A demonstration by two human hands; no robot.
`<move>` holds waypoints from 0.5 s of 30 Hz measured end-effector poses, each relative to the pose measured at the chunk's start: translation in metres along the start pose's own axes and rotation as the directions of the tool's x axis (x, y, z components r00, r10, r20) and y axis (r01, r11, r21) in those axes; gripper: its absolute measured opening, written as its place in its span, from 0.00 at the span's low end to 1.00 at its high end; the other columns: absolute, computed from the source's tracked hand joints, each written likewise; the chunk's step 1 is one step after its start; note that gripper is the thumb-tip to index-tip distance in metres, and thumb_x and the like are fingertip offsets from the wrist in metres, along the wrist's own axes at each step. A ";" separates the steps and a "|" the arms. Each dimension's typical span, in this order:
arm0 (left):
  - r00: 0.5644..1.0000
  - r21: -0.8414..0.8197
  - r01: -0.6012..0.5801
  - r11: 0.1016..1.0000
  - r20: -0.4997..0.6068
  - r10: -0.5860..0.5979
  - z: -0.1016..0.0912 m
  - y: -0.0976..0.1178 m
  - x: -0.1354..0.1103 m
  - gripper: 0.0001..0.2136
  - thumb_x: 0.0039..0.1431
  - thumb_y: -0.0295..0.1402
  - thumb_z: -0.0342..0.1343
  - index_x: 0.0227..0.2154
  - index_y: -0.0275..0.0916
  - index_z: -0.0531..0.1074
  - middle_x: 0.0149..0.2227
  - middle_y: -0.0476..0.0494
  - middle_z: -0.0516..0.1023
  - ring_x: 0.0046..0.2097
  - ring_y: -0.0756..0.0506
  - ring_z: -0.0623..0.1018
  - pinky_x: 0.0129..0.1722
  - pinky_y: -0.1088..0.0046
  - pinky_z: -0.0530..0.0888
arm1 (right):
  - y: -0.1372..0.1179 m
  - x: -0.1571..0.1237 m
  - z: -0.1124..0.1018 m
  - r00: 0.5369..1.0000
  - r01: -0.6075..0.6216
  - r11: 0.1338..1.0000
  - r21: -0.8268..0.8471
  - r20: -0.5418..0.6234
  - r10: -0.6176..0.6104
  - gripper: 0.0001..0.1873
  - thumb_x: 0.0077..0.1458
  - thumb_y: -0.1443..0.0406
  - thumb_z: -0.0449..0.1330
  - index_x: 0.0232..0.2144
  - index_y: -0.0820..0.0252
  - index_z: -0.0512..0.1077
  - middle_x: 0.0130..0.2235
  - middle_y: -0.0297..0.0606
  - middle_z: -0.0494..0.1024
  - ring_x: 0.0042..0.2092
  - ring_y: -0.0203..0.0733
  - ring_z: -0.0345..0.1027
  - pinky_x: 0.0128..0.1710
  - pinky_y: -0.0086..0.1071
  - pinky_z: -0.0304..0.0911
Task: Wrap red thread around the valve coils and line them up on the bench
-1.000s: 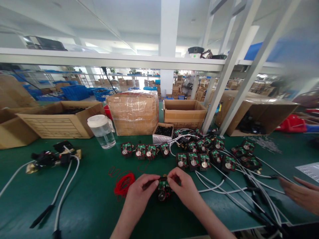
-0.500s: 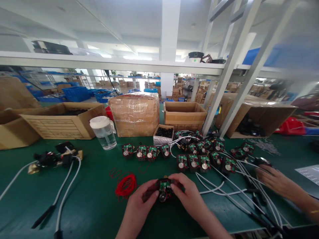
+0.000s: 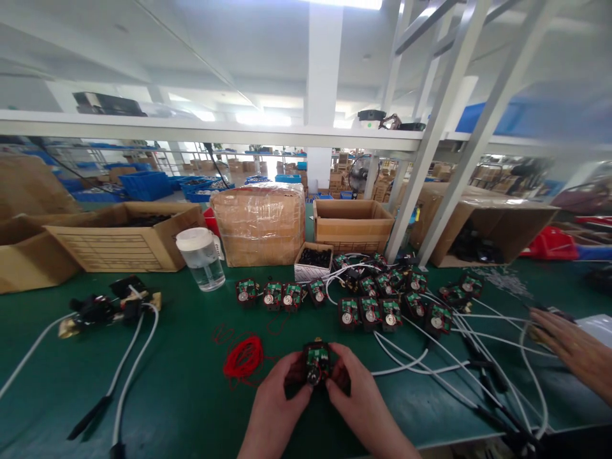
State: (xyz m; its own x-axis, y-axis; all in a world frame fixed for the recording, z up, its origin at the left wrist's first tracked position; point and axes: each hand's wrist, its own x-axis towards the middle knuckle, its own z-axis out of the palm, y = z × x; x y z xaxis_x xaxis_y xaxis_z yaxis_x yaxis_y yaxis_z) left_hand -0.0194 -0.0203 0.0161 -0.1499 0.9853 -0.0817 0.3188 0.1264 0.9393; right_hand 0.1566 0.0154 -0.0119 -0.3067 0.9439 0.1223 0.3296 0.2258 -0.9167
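Between my two hands, just above the green tabletop, is a small black housing with a green circuit board (image 3: pixel 316 358) and a round silvery part at its lower end. My left hand (image 3: pixel 282 398) closes its fingers on the housing's left side, thumb near the round part. On the opposite side my right hand (image 3: pixel 356 395) pinches the edge with thumb and fingers. A tangled bundle of red wire (image 3: pixel 244 359) lies left of my left hand. Similar circuit board units (image 3: pixel 370 311) with red wires sit in rows beyond my hands.
A co-worker's hand (image 3: pixel 559 335) rests at the right near white cables (image 3: pixel 482 363). A water jug (image 3: pixel 201 260), a small box of black parts (image 3: pixel 313 259) and a taped carton (image 3: pixel 258 226) stand behind. More cabled parts (image 3: pixel 115 306) lie left; metal shelf posts (image 3: pixel 421 134) rise at right.
My right hand's fingers have shifted lower along the housing, and the thumb is now near its bottom. The co-worker's hand has moved right. The view has shifted slightly.
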 end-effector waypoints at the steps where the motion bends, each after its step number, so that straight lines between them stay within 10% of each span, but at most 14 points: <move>1: 1.000 0.013 0.007 1.000 -0.008 -0.007 0.002 0.000 0.000 0.20 0.49 0.32 0.58 0.48 0.38 0.73 0.46 0.41 0.84 0.47 0.41 0.82 0.53 0.63 0.75 | 0.001 0.000 0.002 1.000 -0.005 1.000 -0.001 -0.012 0.005 0.30 0.50 0.72 0.56 0.57 0.60 0.65 0.36 0.36 0.73 0.36 0.43 0.69 0.38 0.35 0.66; 15: 1.000 0.061 0.025 0.998 0.011 -0.026 0.004 0.014 -0.001 0.15 0.53 0.34 0.55 0.44 0.41 0.73 0.42 0.44 0.84 0.44 0.42 0.82 0.48 0.67 0.75 | -0.007 0.000 0.004 0.998 -0.038 0.998 -0.052 -0.048 0.036 0.08 0.52 0.73 0.54 0.35 0.57 0.68 0.29 0.30 0.70 0.32 0.41 0.66 0.33 0.30 0.59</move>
State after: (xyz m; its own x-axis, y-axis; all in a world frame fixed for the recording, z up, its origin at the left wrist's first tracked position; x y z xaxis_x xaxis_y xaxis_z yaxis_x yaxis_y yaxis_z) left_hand -0.0109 -0.0187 0.0280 -0.1477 0.9830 -0.1094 0.3714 0.1577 0.9150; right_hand 0.1509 0.0134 -0.0068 -0.2515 0.9618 0.1076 0.3867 0.2018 -0.8998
